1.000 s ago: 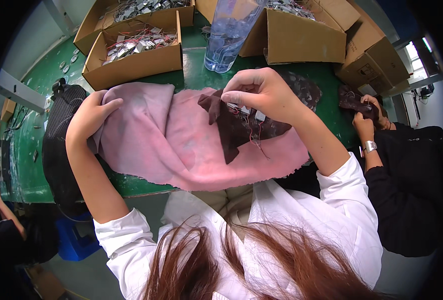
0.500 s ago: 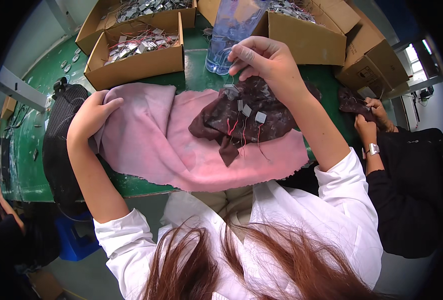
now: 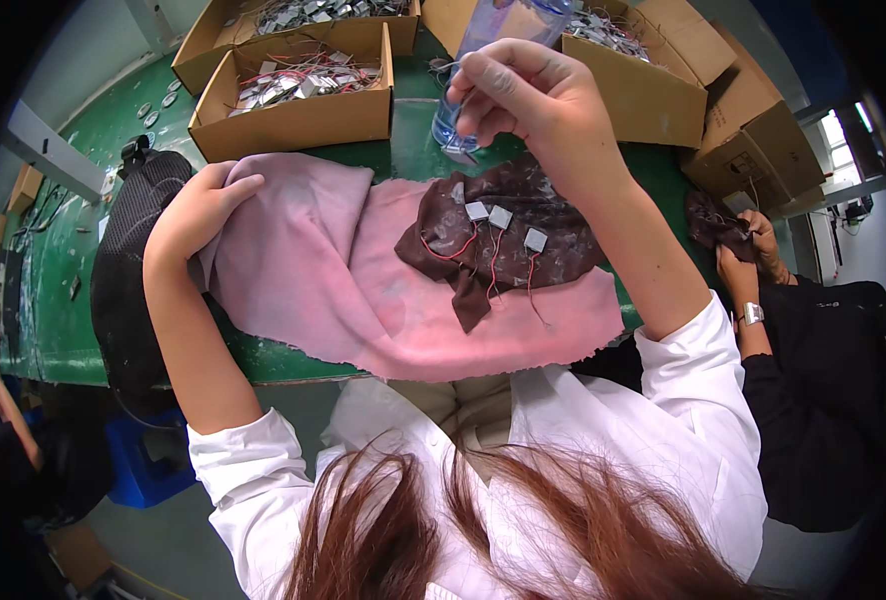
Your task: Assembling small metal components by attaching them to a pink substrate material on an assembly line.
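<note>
My right hand (image 3: 538, 95) is raised above the dark brown cloth, thumb and fingers pinched on the thin wires of a small square silver piece (image 3: 460, 155), which hangs below the fingertips. Three similar square pieces with red wires lie on the dark brown cloth (image 3: 563, 250), among them a square piece with a red wire (image 3: 535, 240). That cloth is bunched on top of a pink cloth (image 3: 393, 310). At the left, my left hand (image 3: 191, 210) is closed on the folded edge of the pink cloth, thumb on top and the other fingers mostly hidden.
Open cardboard boxes (image 3: 313, 128) full of wired silver pieces stand at the back. A blue-tinted clear bottle (image 3: 448, 120) is behind my right hand. A black mesh item (image 3: 133, 270) lies left on the green table (image 3: 73, 340). At right, another person's hands (image 3: 748, 250) hold dark cloth.
My right hand has risen slightly, taking the hanging piece up and away from the dark cloth. The leftmost piece on the cloth lies flatter. My left hand stays at the pink cloth.
</note>
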{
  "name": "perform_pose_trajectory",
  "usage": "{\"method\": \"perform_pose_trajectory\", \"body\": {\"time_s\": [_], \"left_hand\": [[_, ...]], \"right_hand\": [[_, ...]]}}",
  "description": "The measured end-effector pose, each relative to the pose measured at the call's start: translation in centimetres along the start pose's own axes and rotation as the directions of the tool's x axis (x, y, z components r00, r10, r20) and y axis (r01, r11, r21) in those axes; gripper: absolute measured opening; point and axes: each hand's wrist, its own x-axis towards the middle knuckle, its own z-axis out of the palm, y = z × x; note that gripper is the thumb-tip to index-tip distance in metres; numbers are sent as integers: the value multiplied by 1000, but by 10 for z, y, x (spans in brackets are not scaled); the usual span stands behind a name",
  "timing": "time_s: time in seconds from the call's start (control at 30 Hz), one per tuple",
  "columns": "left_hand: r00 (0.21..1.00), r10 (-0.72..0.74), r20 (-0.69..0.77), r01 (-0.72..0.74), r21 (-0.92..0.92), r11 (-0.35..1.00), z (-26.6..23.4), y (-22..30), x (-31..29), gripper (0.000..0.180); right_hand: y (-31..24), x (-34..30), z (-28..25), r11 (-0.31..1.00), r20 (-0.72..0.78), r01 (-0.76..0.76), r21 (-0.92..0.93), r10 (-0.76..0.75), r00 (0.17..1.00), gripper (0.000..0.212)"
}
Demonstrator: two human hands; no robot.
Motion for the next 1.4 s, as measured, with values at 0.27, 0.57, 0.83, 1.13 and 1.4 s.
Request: {"method": "perform_pose_trajectory", "body": {"time_s": [0.27, 0.57, 0.83, 1.13, 1.4], "left_hand": [[996, -1, 91, 15, -153, 988, -8, -14, 6, 41], [993, -108, 56, 114, -102, 988, -8, 12, -4, 48], [939, -297, 172, 304, -16, 953, -2, 18, -12, 38], [910, 414, -5, -356, 502, 788, 74, 30, -93, 39], [937, 349, -38, -238, 662, 711, 97, 22, -95, 60]], "right_hand": [[28, 25, 77, 903, 455, -408, 134, 310, 835, 21], [49, 27, 64, 863, 193, -374, -340, 453, 870, 33], [0, -11, 13, 900, 243, -369, -232, 421, 874, 25], [-27, -74, -33, 937, 155, -348, 4, 343, 926, 21], [-8, -92, -52, 919, 57, -394, 3, 393, 918, 20]]}}
